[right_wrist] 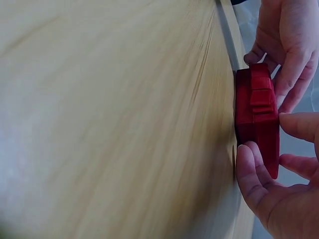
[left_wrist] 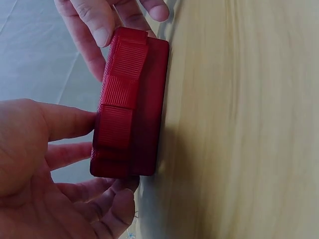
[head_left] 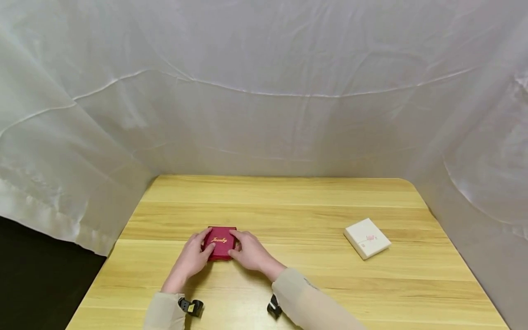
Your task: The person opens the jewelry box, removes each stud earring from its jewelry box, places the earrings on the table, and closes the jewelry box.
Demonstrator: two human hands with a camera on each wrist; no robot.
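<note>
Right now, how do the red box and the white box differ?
The red box bears gold lettering; the white box shows a pink flower-like print. The left hand and right hand hold the red box, while neither hand touches the white box. The red box sits roughly square to the table; the white box lies turned. Both have squarish, decorated tops.

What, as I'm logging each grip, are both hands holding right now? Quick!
Left hand: holding the red box by its left side.
Right hand: holding the same red box by its right side.
</note>
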